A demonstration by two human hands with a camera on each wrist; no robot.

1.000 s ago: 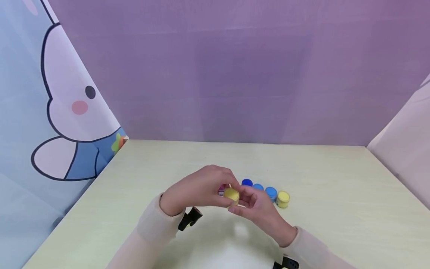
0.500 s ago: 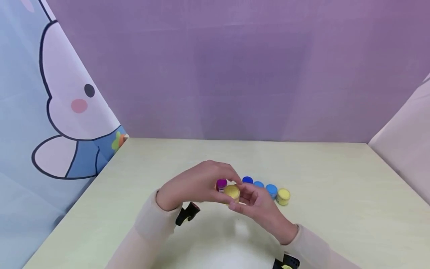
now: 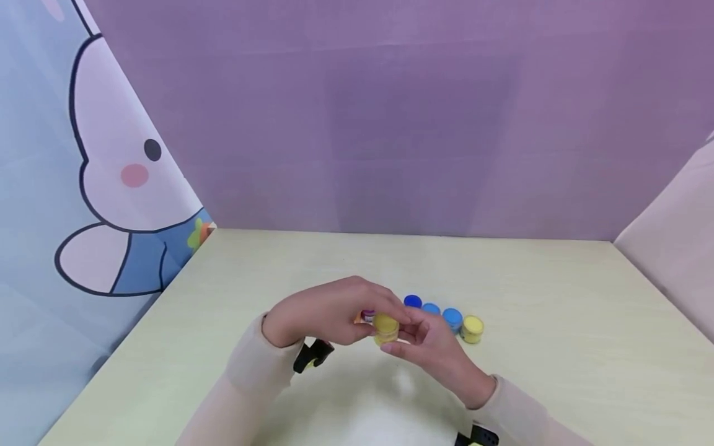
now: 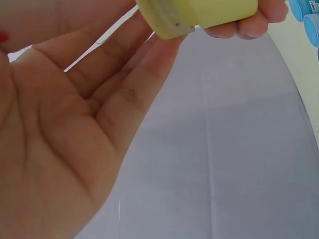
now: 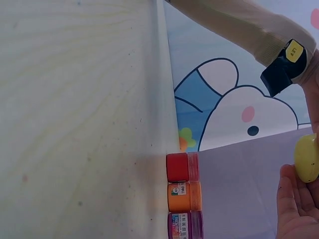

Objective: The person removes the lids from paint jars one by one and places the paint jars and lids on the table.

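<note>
1. The left hand (image 3: 329, 316) and right hand (image 3: 432, 347) both pinch the small round yellow plastic paint pot (image 3: 385, 327) between them.
2. Just beyond the right hand's fingers, a row of blue and yellow pots (image 3: 446, 317) stands on the pale desk (image 3: 558, 347).

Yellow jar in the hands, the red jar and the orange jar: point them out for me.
yellow jar (image 3: 385, 326), head view, on its lid
red jar (image 5: 177, 167), right wrist view, on its cap
orange jar (image 5: 179, 196), right wrist view, on its labelled cap
</note>
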